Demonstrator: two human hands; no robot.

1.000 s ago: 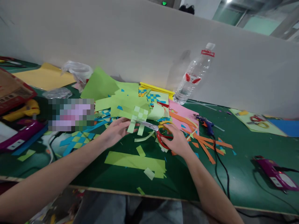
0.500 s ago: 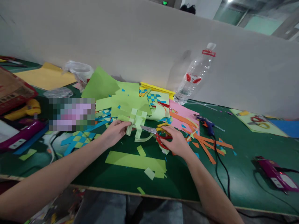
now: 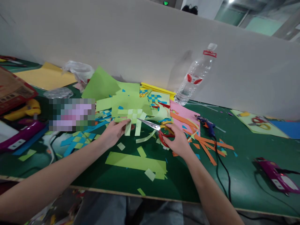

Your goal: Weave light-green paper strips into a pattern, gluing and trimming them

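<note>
Between the thumb and fingers of my left hand (image 3: 116, 132) is a woven piece of pale green paper strips (image 3: 134, 117), with loose strip ends hanging down. My right hand (image 3: 177, 140) is closed round the handles of scissors (image 3: 152, 125) with red and yellow grips. The blades point left, and their tips lie at the right side of the woven piece. A curved pale strip (image 3: 147, 138) lies just under the blades. Below the hands are a long green paper strip (image 3: 136, 161) and several small paper scraps.
Behind the hands lie green paper sheets (image 3: 130, 103). A plastic bottle (image 3: 195, 75) stands by the wall. To the right are orange strips (image 3: 209, 147), a blue glue gun (image 3: 206, 122) with a black cable, and a purple power strip (image 3: 277, 176). A cardboard box (image 3: 14, 90) is far left.
The woven piece has turned in my left hand, and the scissors' blades have shifted slightly up and left at its right side. A small pale scrap now lies on the table below it.
</note>
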